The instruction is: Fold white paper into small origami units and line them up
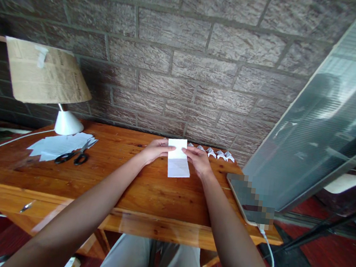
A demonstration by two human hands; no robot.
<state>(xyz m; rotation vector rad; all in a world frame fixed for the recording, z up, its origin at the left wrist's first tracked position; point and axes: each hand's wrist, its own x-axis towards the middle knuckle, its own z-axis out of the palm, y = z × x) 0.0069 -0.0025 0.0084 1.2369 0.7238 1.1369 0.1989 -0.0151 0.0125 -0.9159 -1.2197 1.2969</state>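
Observation:
Between my two hands is a white sheet of paper [178, 168], creased across its middle, held up over the wooden table. My left hand [156, 151] pinches its left edge, thumb on the front and fingers behind. On the opposite edge, my right hand [198, 159] grips the paper the same way. Just behind my right hand, several small folded white paper shapes [211, 153] stand in a row along the table's back edge; part of the row is hidden by the paper and hands.
At the left, black-handled scissors [74, 156] lie on loose white paper pieces [51, 147] beside a lamp [68, 123] with a paper shade. A tablet-like device [244, 197] with a white cable rests at the table's [163, 204] right end. Behind rises a brick wall [160, 63].

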